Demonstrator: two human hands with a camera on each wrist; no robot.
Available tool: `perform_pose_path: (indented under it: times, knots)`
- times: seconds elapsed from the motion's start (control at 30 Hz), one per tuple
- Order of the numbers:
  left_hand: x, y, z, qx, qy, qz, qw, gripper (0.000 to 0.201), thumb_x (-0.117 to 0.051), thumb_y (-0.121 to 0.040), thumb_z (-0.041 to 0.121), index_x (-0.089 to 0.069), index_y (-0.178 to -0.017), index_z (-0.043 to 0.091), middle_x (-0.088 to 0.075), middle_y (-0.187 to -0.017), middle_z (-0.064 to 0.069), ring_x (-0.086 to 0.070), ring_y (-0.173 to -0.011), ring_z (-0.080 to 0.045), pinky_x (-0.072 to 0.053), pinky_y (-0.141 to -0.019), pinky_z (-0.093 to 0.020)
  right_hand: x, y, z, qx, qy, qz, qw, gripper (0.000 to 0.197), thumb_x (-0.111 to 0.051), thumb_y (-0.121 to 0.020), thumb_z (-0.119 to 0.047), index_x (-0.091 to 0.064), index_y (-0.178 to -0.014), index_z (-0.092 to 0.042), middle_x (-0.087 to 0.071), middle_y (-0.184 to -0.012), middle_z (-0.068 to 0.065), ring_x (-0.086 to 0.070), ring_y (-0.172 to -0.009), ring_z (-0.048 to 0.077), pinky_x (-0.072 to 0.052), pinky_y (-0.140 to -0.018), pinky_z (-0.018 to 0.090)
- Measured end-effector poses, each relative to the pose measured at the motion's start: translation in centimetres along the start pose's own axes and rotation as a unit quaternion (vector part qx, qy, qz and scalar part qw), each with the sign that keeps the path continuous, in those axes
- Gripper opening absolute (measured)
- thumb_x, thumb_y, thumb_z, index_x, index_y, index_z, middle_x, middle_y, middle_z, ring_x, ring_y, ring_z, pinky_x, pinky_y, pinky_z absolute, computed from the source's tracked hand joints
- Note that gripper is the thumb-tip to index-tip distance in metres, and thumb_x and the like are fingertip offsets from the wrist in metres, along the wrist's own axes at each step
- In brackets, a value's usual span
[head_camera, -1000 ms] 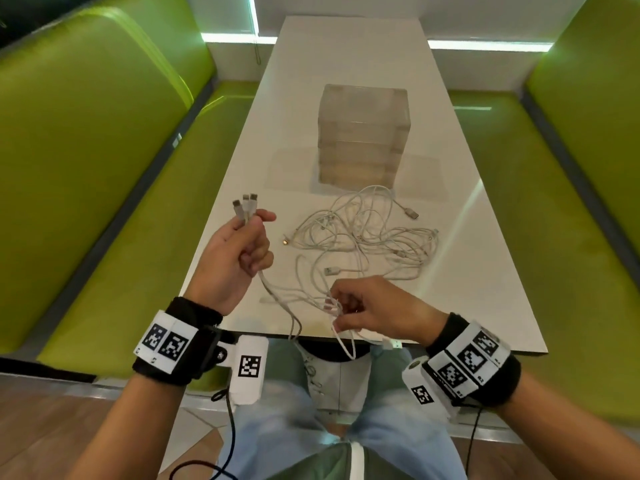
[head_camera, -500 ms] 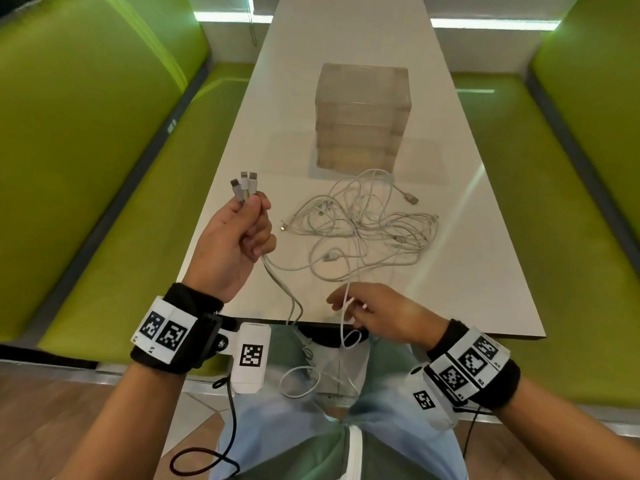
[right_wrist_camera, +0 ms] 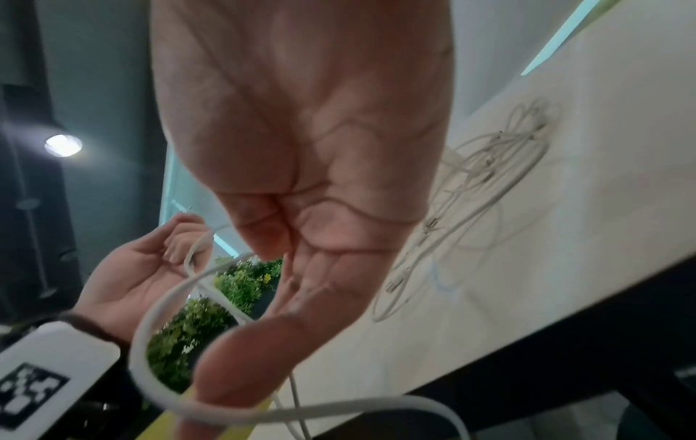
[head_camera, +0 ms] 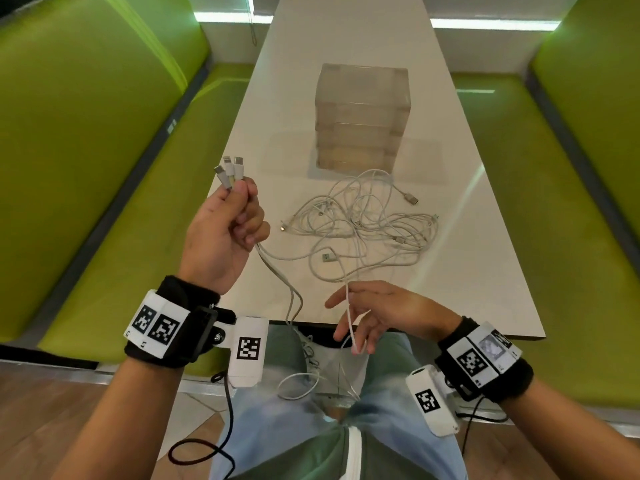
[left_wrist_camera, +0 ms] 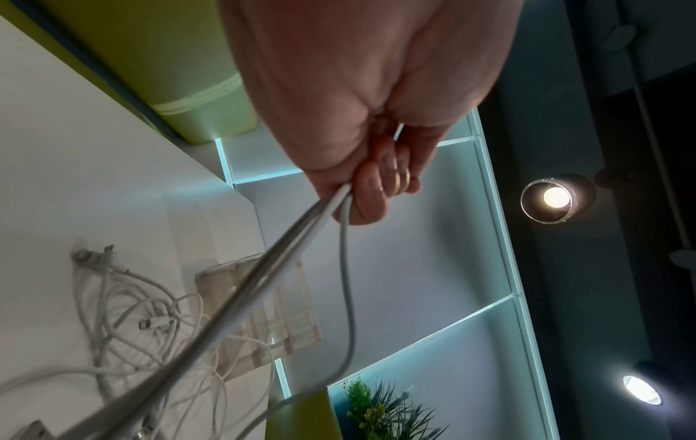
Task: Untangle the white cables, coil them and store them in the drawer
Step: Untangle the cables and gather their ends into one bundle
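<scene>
We held our left hand [head_camera: 225, 233] raised over the table's [head_camera: 495, 271] left edge, fingers curled round three plug ends [head_camera: 229, 169]. Our right hand [head_camera: 377, 313], fingers loosely spread at the near edge, let one strand [head_camera: 350, 317] run across them. The white cables [head_camera: 363, 223] lay tangled mid-table, just before the translucent, closed drawer box [head_camera: 362, 116].

The scene is evenly bright; cool light strips [head_camera: 488, 25] glow along the far wall, and a pale streak of glare crosses the table [head_camera: 472, 188]. The head view bends straight lines near its edges. In both wrist views round ceiling lamps [left_wrist_camera: 555, 196] flare against dark surroundings, and the nearest cable [right_wrist_camera: 150, 351] blurs
</scene>
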State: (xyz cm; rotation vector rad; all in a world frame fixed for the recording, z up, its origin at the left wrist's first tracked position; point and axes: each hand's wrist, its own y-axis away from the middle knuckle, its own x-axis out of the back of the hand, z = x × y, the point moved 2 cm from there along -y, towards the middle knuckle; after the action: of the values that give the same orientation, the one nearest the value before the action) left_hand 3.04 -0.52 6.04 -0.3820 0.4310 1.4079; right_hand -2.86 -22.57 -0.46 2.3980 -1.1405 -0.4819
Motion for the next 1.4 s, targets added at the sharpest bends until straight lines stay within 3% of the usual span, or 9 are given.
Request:
perform_pose_path:
  times: [0.13,0.2,0.4,0.53,0.8,0.93,1.03,1.23,1.4]
  knots:
    - [-0.4,0.1,-0.7,0.011,-0.002,-0.019,1.000,0.020,-0.040,-0.096,0.022,-0.052,-0.082,0.013,-0.034,-0.055,0.008,-0.030,-0.045,-0.004,-0.030,-0.044,-0.017,0.5,-1.6,0.5,0.032,0.123,0.092,0.988,0.032,-0.032,-0.095,0.001,-0.058,-0.111,-0.005,-0.066,-0.094,0.010,-0.063,-0.075,0.020,-0.055,-0.065,0.027]
    - [-0.4,0.2,-0.8,0.012,-0.002,-0.020,1.000,0.020,-0.040,-0.096,0.022,-0.052,-0.082,0.013,-0.033,-0.056,0.008,-0.029,-0.045,-0.004,-0.029,-0.044,-0.017,0.4,-1.9,1.0,-0.002,0.226,0.033,0.974,0.037,-0.035,-0.091,0.005,-0.062,-0.114,-0.006,-0.068,-0.101,0.009,-0.064,-0.083,0.020,-0.054,-0.070,0.025]
    - [-0.4,0.2,-0.8,0.012,-0.002,-0.023,1.000,0.021,-0.040,-0.096,0.022,-0.053,-0.082,0.014,-0.033,-0.055,0.008,-0.029,-0.045,-0.004,-0.029,-0.044,-0.017,-2.9,-1.8,3.0,-0.050,0.550,-0.183,0.813,0.048,-0.042,-0.089,0.000,-0.056,-0.130,-0.019,-0.055,-0.136,0.004,-0.052,-0.119,0.020,-0.040,-0.103,0.030]
    - [-0.4,0.3,-0.8,0.015,-0.010,-0.029,0.999,0.022,-0.039,-0.097,0.022,-0.053,-0.082,0.014,-0.033,-0.056,0.008,-0.029,-0.046,-0.004,-0.030,-0.045,-0.017,-3.4,-2.2,4.0,-0.103,0.602,-0.200,0.766,0.046,-0.049,-0.091,-0.009,-0.049,-0.136,-0.020,-0.049,-0.141,0.005,-0.044,-0.128,0.024,-0.035,-0.106,0.034]
    - [-1.4,0.4,-1.3,0.024,-0.009,-0.043,0.999,0.026,-0.039,-0.098,0.022,-0.057,-0.079,0.016,-0.032,-0.057,0.007,-0.026,-0.047,-0.006,-0.030,-0.045,-0.017,-2.0,-2.1,1.8,-0.047,0.537,-0.059,0.840,0.039,-0.049,-0.092,-0.013,-0.053,-0.131,-0.013,-0.056,-0.132,0.008,-0.053,-0.118,0.027,-0.042,-0.100,0.037]
    - [-2.4,0.1,-0.4,0.011,-0.013,-0.051,0.999,0.024,-0.038,-0.098,0.021,-0.054,-0.081,0.015,-0.033,-0.056,0.008,-0.026,-0.047,-0.006,-0.030,-0.045,-0.018,-2.4,-1.1,2.8,-0.202,0.533,-0.152,0.807,0.057,-0.052,-0.095,-0.031,-0.028,-0.146,-0.029,-0.049,-0.139,0.005,-0.059,-0.090,0.018,-0.053,-0.083,0.029]
    - [-3.2,-0.3,0.8,-0.010,-0.008,-0.065,0.998,0.024,-0.036,-0.099,0.021,-0.053,-0.082,0.015,-0.033,-0.057,0.008,-0.026,-0.047,-0.005,-0.029,-0.045,-0.017,-2.3,-0.2,3.2,-0.224,0.557,-0.136,0.788,0.048,-0.050,-0.095,-0.034,-0.041,-0.141,-0.022,-0.053,-0.110,0.001,-0.049,-0.075,0.014,-0.050,-0.072,0.020]
    - [-4.3,-0.2,1.0,-0.019,-0.011,-0.090,0.996,0.024,-0.034,-0.099,0.020,-0.051,-0.083,0.013,-0.033,-0.056,0.008,-0.025,-0.046,-0.005,-0.029,-0.044,-0.017,-2.1,-1.1,3.1,-0.201,0.414,-0.093,0.883,0.036,-0.049,-0.095,-0.013,-0.051,-0.130,-0.013,-0.064,-0.117,0.017,-0.063,-0.065,0.023,-0.052,-0.052,0.022]
    - [-3.7,0.3,0.1,0.001,-0.020,-0.090,0.996,0.024,-0.035,-0.098,0.021,-0.052,-0.082,0.013,-0.033,-0.055,0.008,-0.026,-0.046,-0.005,-0.028,-0.044,-0.017,-1.8,-2.1,2.3,-0.050,0.478,-0.045,0.876,0.041,-0.047,-0.092,-0.007,-0.055,-0.130,-0.020,-0.065,-0.119,0.004,-0.057,-0.092,0.013,-0.048,-0.088,0.027]
